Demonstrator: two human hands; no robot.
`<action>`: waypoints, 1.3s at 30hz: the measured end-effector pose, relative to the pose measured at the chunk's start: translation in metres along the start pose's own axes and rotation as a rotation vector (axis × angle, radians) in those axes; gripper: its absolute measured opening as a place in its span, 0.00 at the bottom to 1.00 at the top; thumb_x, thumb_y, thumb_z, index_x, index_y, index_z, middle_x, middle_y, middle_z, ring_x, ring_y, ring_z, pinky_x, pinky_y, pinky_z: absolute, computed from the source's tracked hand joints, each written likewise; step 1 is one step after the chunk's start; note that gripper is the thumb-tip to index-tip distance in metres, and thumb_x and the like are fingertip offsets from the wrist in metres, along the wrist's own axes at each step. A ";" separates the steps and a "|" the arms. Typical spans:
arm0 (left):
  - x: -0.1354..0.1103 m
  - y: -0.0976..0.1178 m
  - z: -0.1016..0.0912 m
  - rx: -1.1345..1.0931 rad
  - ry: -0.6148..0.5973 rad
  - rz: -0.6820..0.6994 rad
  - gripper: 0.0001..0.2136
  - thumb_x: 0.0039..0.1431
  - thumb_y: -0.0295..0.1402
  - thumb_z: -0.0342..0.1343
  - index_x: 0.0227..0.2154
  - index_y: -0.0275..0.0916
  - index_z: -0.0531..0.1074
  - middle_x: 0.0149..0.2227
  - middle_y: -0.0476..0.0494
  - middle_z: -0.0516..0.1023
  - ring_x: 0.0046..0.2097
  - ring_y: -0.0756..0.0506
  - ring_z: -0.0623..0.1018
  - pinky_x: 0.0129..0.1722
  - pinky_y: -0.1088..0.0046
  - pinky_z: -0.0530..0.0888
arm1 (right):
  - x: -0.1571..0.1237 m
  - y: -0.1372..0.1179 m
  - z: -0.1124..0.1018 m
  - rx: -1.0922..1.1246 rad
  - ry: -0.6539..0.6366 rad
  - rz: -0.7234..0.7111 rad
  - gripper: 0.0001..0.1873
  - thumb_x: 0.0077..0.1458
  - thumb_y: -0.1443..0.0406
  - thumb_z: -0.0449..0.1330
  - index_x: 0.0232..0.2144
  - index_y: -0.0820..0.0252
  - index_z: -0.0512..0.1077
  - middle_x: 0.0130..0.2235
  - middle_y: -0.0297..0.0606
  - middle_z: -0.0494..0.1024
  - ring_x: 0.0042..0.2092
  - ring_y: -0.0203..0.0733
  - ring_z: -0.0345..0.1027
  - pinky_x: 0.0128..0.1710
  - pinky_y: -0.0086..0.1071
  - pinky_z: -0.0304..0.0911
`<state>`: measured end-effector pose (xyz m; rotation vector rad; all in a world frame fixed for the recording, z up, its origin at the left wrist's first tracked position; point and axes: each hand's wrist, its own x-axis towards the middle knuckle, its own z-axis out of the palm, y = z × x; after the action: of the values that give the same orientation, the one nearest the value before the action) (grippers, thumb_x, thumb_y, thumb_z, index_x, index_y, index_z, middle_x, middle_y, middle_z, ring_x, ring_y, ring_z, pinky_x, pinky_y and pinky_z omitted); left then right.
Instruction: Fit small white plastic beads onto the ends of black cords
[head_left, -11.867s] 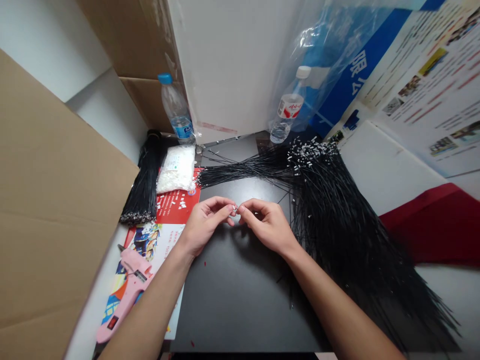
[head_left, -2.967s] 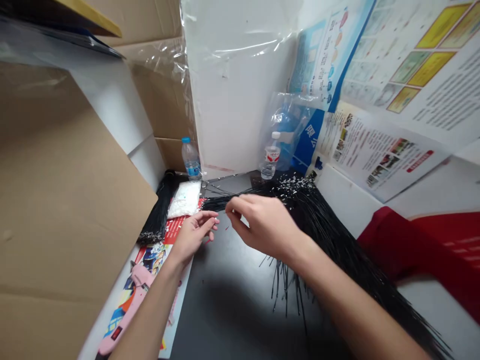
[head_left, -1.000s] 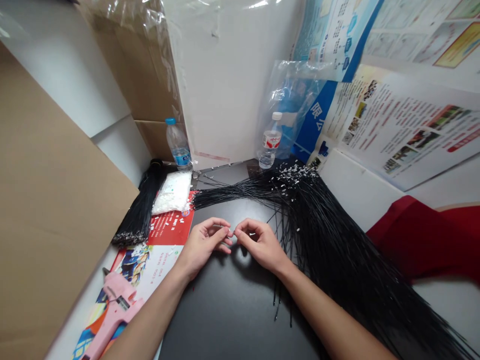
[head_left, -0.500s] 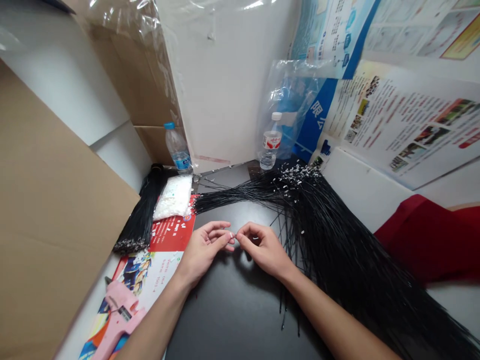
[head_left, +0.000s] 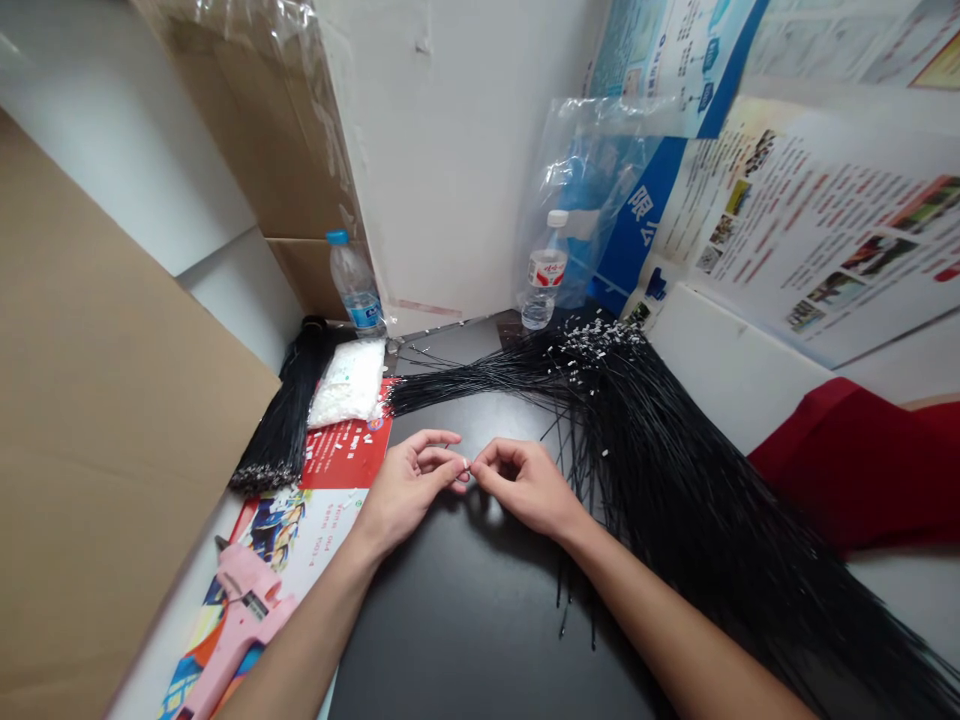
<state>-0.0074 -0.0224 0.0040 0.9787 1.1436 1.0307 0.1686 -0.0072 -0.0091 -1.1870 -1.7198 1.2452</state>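
Observation:
My left hand (head_left: pixel 411 487) and my right hand (head_left: pixel 525 487) meet over the dark tabletop (head_left: pixel 457 620). Between the left thumb and fingers shows a small white piece (head_left: pixel 466 463), while the other left fingers stay loosely curled. Thumb and forefinger of my right hand are pinched together right against that piece; whatever they grip is too small to make out. Just beyond the hands runs a thin bundle of black wires (head_left: pixel 465 383). To the right spreads a large heap of black wires (head_left: pixel 675 480) with many small white tips at its far end.
Left of the hands lie a bag of white pieces (head_left: pixel 349 385), another black wire bundle (head_left: pixel 277 420) and a pink glue gun (head_left: pixel 247 600) on printed sheets. Two water bottles (head_left: pixel 356 285) (head_left: pixel 545 272) stand at the back. A cardboard panel (head_left: pixel 112 420) rises at left.
The view has shifted slightly, so the surroundings appear a little higher. Both hands keep nearly the same pinched pose, fingertips still together at the small white piece.

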 end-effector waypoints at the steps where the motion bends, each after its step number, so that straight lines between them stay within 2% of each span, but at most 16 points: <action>1: 0.000 0.000 0.000 0.007 0.000 0.006 0.22 0.44 0.38 0.71 0.41 0.35 0.71 0.28 0.47 0.82 0.28 0.48 0.81 0.34 0.72 0.75 | 0.000 0.000 0.000 0.002 -0.006 -0.002 0.11 0.53 0.62 0.61 0.25 0.64 0.74 0.23 0.32 0.72 0.23 0.29 0.57 0.23 0.23 0.53; 8: 0.001 0.000 -0.002 0.032 -0.022 -0.005 0.23 0.46 0.37 0.70 0.43 0.35 0.70 0.27 0.47 0.82 0.30 0.48 0.81 0.36 0.71 0.76 | 0.000 -0.002 -0.001 0.005 -0.017 -0.005 0.11 0.53 0.61 0.61 0.25 0.64 0.74 0.22 0.32 0.70 0.23 0.29 0.56 0.22 0.23 0.52; 14: 0.000 -0.002 -0.001 0.067 0.003 0.000 0.22 0.47 0.37 0.70 0.43 0.35 0.70 0.27 0.48 0.82 0.30 0.47 0.81 0.36 0.70 0.76 | -0.002 -0.004 0.001 -0.099 0.027 0.009 0.10 0.52 0.63 0.61 0.24 0.63 0.72 0.20 0.30 0.68 0.22 0.28 0.56 0.22 0.23 0.51; 26: 0.000 -0.001 0.000 0.048 0.013 -0.028 0.21 0.47 0.35 0.70 0.43 0.35 0.71 0.27 0.46 0.82 0.29 0.46 0.82 0.36 0.69 0.77 | -0.002 -0.004 0.003 -0.173 0.048 -0.041 0.08 0.53 0.64 0.60 0.24 0.62 0.72 0.20 0.31 0.71 0.22 0.30 0.58 0.22 0.24 0.52; 34: 0.001 -0.009 0.006 0.041 0.079 0.022 0.22 0.44 0.36 0.71 0.40 0.37 0.68 0.26 0.47 0.82 0.29 0.46 0.82 0.36 0.69 0.78 | -0.004 -0.005 0.007 -0.236 0.119 -0.064 0.09 0.51 0.66 0.60 0.21 0.60 0.68 0.19 0.30 0.70 0.21 0.30 0.59 0.22 0.24 0.52; 39: -0.001 -0.012 0.013 0.063 0.143 0.083 0.19 0.46 0.36 0.69 0.37 0.38 0.67 0.27 0.48 0.82 0.30 0.46 0.83 0.36 0.70 0.78 | -0.005 -0.007 0.009 -0.225 0.149 -0.058 0.08 0.53 0.66 0.58 0.23 0.61 0.71 0.22 0.33 0.75 0.23 0.32 0.63 0.23 0.24 0.55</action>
<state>0.0070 -0.0269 -0.0051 1.0223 1.2680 1.1521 0.1601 -0.0155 -0.0057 -1.3144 -1.8035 0.9223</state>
